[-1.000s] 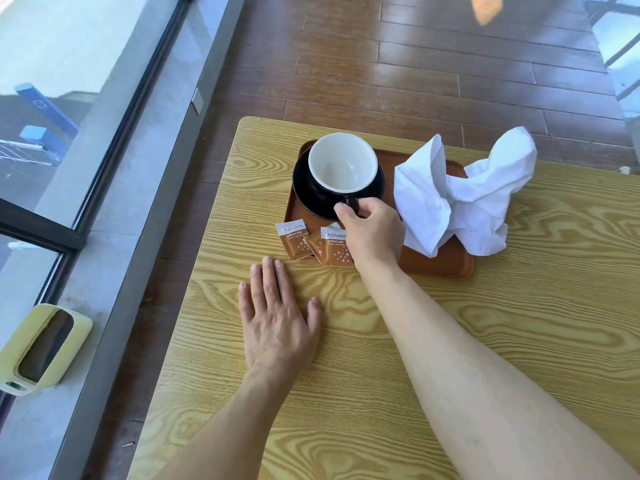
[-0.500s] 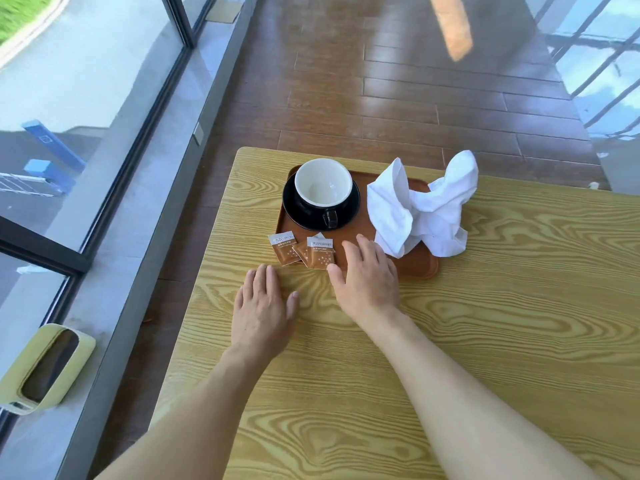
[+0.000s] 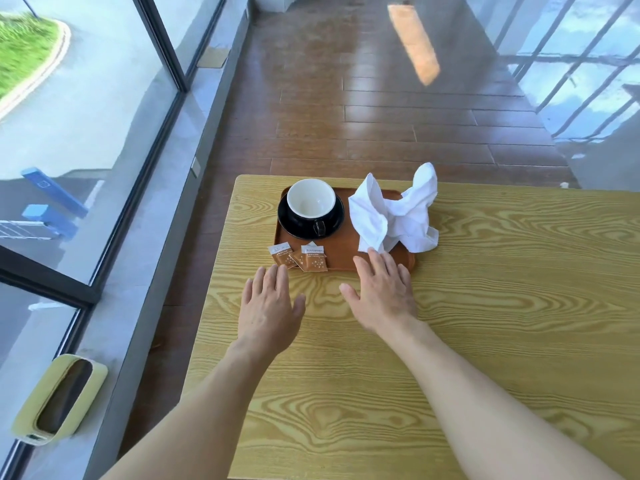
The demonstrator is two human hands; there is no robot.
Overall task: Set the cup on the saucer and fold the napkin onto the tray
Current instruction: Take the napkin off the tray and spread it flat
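Indoors, my yellow wood-grain table [image 3: 485, 306] stands on brown floorboards [image 3: 381, 133] beside tall windows [image 3: 86, 116]. On the brown rectangular tray [image 3: 341, 252], the white-lined black cup [image 3: 311, 203] sits on its black saucer [image 3: 292, 223]; the crumpled white napkin [image 3: 394, 216] lies just beyond my right hand [image 3: 382, 292], fingertips touching it. My left hand [image 3: 268, 308] rests flat; both released, empty.

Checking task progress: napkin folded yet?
Not folded. The white napkin sits crumpled, peaks sticking up, on the tray's right side.
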